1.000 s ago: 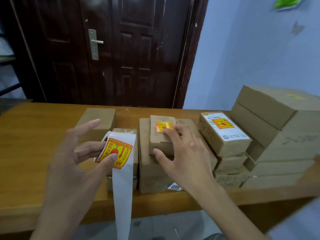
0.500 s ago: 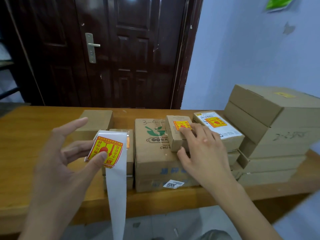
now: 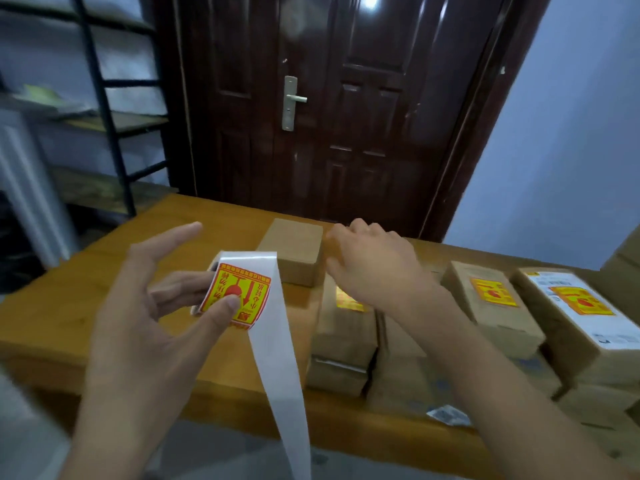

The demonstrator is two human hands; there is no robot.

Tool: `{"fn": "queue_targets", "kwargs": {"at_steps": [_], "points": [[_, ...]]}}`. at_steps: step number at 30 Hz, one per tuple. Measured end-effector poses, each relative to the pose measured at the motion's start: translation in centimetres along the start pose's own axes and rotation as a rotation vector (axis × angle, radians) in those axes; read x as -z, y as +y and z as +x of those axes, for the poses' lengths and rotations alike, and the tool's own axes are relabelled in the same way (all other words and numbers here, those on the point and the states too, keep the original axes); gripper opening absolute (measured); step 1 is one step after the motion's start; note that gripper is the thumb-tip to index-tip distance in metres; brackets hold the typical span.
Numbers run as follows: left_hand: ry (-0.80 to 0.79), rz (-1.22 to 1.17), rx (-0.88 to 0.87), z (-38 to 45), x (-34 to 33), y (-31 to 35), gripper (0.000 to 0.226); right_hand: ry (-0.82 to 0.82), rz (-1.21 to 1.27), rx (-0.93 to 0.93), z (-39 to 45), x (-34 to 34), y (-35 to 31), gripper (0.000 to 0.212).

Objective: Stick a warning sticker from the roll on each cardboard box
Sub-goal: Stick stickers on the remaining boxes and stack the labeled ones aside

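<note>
The left hand [image 3: 138, 323] keeps its grip pinched on the sticker roll [image 3: 239, 292], thumb on the top warning sticker, bare backing strip [image 3: 277, 368] hanging off the bench [image 3: 69, 306] edge. The right hand [image 3: 370, 265] has left the small stickered box [image 3: 491, 306], now beside the labelled one [image 3: 581, 313], and reaches, fingers curled, for the plain cardboard box [image 3: 294, 251]; whether it grips it yet I cannot tell. That box probably gets the next sticker.

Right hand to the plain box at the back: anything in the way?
Nothing visible. The right hand is already at the right side of the plain cardboard box, which has no sticker on top. The left hand holds the sticker roll off to the side.
</note>
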State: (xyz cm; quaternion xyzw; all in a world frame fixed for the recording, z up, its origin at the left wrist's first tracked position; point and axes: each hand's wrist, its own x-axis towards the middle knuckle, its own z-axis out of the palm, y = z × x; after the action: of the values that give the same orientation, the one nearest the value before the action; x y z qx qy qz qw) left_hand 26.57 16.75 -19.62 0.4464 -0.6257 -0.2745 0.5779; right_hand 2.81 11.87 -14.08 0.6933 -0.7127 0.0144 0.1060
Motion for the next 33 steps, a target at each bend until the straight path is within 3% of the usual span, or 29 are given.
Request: {"fn": "queue_targets", "kwargs": {"at_steps": [6, 11, 15, 25, 29, 33], "points": [[0.075, 0.011, 0.102, 0.6, 2.7, -1.2, 0.072, -0.441, 0.317, -0.084, 12.3, -2.2, -5.7, 0.071], [0.093, -0.002, 0.149, 0.2, 4.4, -2.5, 0.073, -0.393, 0.269, -0.376, 18.0, -8.5, -7.3, 0.107], [0.141, -0.007, 0.148, -0.4, 4.9, -4.0, 0.070, -0.401, 0.275, -0.470, 21.2, -12.4, -8.2, 0.134], [0.157, -0.050, 0.185, -0.7, 4.3, -5.7, 0.072, -0.342, 0.340, -0.529, 20.6, -12.6, -8.1, 0.118], [0.160, -0.054, 0.169, -0.5, 4.2, -5.1, 0.071, -0.204, 0.363, -0.428, 19.0, -8.6, -7.2, 0.109], [0.128, -0.065, 0.097, -0.7, 3.2, -3.3, 0.071, -0.189, 0.395, -0.306, 15.9, -1.8, -5.1, 0.110]]}}
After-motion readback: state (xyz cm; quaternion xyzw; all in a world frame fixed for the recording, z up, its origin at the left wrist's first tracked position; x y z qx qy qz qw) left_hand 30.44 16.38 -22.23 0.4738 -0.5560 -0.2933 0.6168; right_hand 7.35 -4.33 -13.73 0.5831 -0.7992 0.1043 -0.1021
